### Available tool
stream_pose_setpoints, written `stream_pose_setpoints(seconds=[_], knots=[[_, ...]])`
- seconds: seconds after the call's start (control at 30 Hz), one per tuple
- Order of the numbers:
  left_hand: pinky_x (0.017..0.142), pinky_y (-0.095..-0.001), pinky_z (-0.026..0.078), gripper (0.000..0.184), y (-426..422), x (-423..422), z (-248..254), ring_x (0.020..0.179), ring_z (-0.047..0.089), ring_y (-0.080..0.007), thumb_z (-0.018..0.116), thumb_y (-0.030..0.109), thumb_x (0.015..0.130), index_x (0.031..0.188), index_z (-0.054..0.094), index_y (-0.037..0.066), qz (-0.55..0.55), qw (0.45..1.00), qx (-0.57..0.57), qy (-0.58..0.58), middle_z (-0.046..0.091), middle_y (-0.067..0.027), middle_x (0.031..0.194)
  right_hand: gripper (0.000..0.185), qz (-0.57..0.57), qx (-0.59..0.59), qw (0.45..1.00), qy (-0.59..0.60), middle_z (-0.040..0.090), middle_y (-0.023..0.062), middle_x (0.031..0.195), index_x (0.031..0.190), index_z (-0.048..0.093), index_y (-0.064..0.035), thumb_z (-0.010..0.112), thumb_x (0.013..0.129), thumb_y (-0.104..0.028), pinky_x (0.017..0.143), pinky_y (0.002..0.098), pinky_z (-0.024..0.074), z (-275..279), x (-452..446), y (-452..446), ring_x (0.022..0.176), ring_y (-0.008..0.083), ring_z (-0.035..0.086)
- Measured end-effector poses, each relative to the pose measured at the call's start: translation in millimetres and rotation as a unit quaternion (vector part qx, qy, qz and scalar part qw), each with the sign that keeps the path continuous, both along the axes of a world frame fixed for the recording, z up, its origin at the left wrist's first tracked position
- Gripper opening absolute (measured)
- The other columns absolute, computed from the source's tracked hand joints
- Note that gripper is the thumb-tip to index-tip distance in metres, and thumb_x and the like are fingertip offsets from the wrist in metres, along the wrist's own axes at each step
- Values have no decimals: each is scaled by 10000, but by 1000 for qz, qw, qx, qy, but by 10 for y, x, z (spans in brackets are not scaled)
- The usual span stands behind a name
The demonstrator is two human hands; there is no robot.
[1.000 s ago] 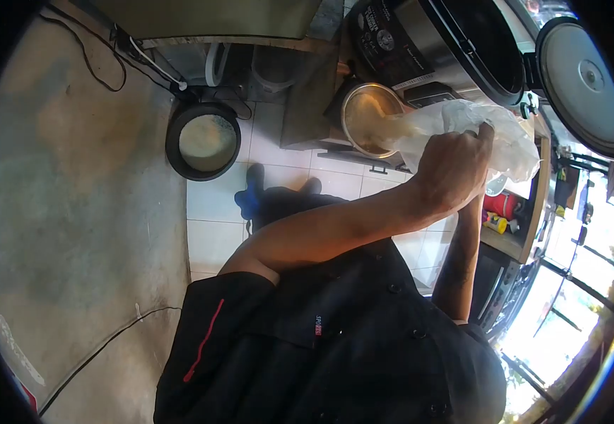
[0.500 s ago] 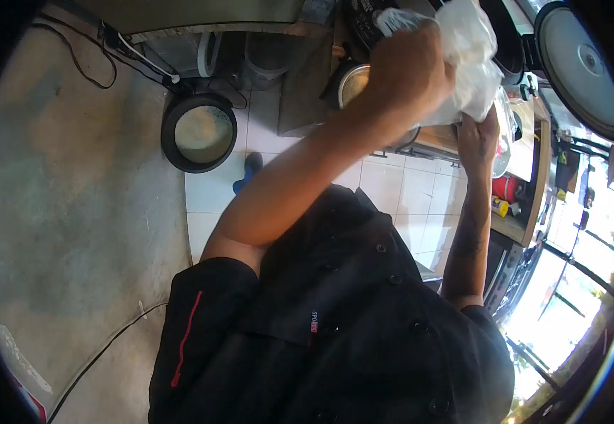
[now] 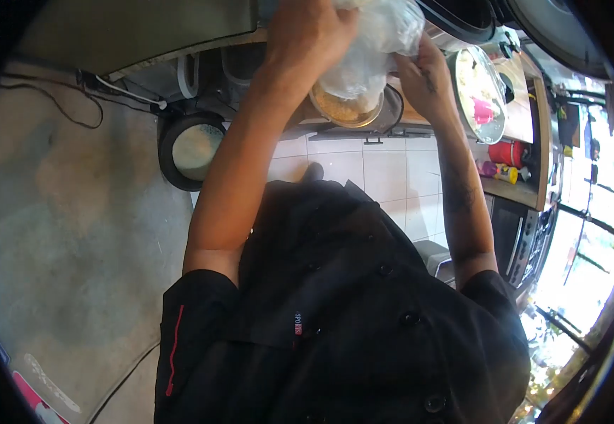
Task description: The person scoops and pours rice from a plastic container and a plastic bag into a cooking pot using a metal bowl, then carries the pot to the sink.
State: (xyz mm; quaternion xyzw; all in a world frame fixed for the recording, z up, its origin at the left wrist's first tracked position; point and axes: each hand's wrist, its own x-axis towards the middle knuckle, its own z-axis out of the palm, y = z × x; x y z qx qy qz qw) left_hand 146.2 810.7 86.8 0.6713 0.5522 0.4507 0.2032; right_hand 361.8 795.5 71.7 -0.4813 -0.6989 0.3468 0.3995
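Observation:
A clear plastic bag (image 3: pixel 374 53) with pale contents hangs between my hands near the top of the view. My left hand (image 3: pixel 314 32) is closed on its upper left part, with the fingertips partly out of sight. On its right side, my right hand (image 3: pixel 423 78) grips the plastic with bent fingers. Directly below the bag is a round metal bowl (image 3: pixel 353 121) holding golden, grainy food. The bag covers part of the bowl, and I cannot tell whether they touch.
A large pan (image 3: pixel 478 95) with pale food and a pink item sits right of my right hand. Behind is a black pot (image 3: pixel 462 18). A dark-rimmed round container (image 3: pixel 179 173) stands on the floor at left. A red container (image 3: pixel 506 152) is on the right-hand shelf.
Both hands and the bag have shifted left in the view. The bag now hangs over the bowl, and the pan at right shows more. The camera view has shifted as well.

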Motion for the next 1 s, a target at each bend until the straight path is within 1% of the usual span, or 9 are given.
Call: stream_pose_setpoints(seconds=[0.13,0.2,0.23,0.4,0.5,0.63,0.8,0.87,1.0], knots=[[923,-510,533,463,-123,-9,61,1062,661,-468,745,239,866,1246,615,10,-4,998,4,-64,698,-277,1131,328,31,-3,1000,0,729,118,1014,1228,631,-12,601,906,-62,844,316,526,-11,-48,57,910,169,676],[924,-473,552,516,-195,-73,35,1023,705,-428,782,330,797,1156,677,-27,-130,988,-81,-31,720,-283,1079,339,29,38,996,-69,735,144,1052,1219,632,-2,618,892,-90,881,352,525,55,-63,36,949,224,683],[1004,-465,502,641,-280,-94,105,1102,673,-421,803,391,766,1246,664,-11,-165,976,-137,-30,705,-268,1172,331,51,80,993,-71,734,151,1078,1207,638,-2,630,892,-106,893,365,525,34,-75,71,966,246,686],[977,-423,517,616,-286,-49,-317,1084,688,-335,845,416,754,1178,698,-6,-267,961,-54,39,723,-201,1163,341,136,53,987,-67,716,197,1110,1146,672,-6,726,838,-141,888,413,529,19,-147,135,1001,342,694],[913,-388,534,471,-273,9,-405,1047,711,-263,849,205,772,1165,703,-8,-189,965,-176,-54,742,-174,1138,396,170,144,966,-135,700,192,1108,1201,628,20,724,839,-110,910,350,518,-151,-175,240,993,243,688],[888,-410,543,438,-190,-62,-626,1032,723,-310,800,161,798,1178,686,-24,-150,976,-135,-78,741,-199,1126,406,253,93,963,-26,708,144,1088,1228,616,51,718,858,-81,947,337,531,-44,37,184,1016,195,687],[907,-433,533,441,-148,-137,-720,1034,710,-346,786,172,813,1185,676,-38,-101,986,-134,8,736,-203,1124,383,109,6,994,-29,719,114,1018,1213,651,16,756,892,-163,903,339,553,-351,517,-124,989,174,700],[918,-438,528,444,-131,-109,-736,1041,703,-352,786,175,815,1187,674,-40,-81,984,-161,5,731,-204,1130,330,0,-88,968,-235,721,103,928,1173,695,-38,770,882,-174,814,352,563,-578,582,-220,907,222,719],[954,-426,506,443,-161,-58,-633,1082,681,-344,789,190,825,1183,671,-43,-63,978,-199,-13,711,-208,1172,288,-2,-32,986,-163,728,178,884,1088,737,-11,735,891,-220,744,403,551,-727,456,-305,800,329,714]])
